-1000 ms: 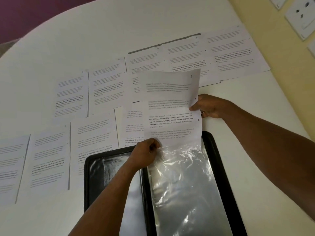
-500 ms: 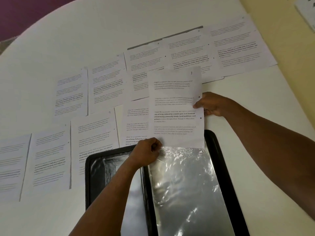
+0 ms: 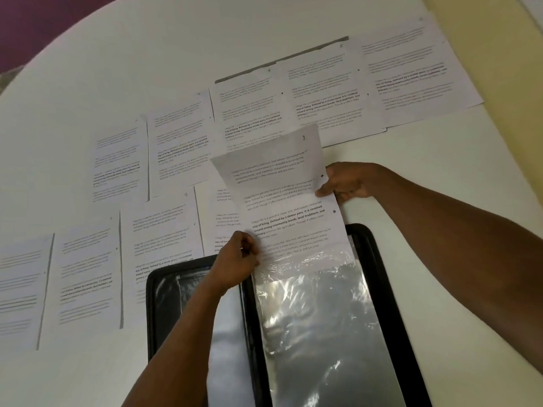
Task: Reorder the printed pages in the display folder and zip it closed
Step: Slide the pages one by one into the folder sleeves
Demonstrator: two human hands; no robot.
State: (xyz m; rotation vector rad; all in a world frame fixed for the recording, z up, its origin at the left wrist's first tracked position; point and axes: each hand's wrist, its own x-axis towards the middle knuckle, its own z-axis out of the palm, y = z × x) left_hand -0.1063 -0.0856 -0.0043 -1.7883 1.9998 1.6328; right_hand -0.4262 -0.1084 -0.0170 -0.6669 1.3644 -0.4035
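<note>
A black display folder lies open near the table's front edge, with a clear plastic sleeve uppermost on its right half. One printed page stands in the sleeve's top opening, its lower edge inside the plastic and its top bending back. My left hand pinches the sleeve's top left corner by the page. My right hand pinches the page's right edge about halfway up.
Several other printed pages lie spread in two rows across the white table, behind and left of the folder. A yellow wall runs along the right side. The table's curved far edge meets a purple surface.
The page has slid down into the sleeve and its top has curled back. Both hands have stayed in nearly the same places.
</note>
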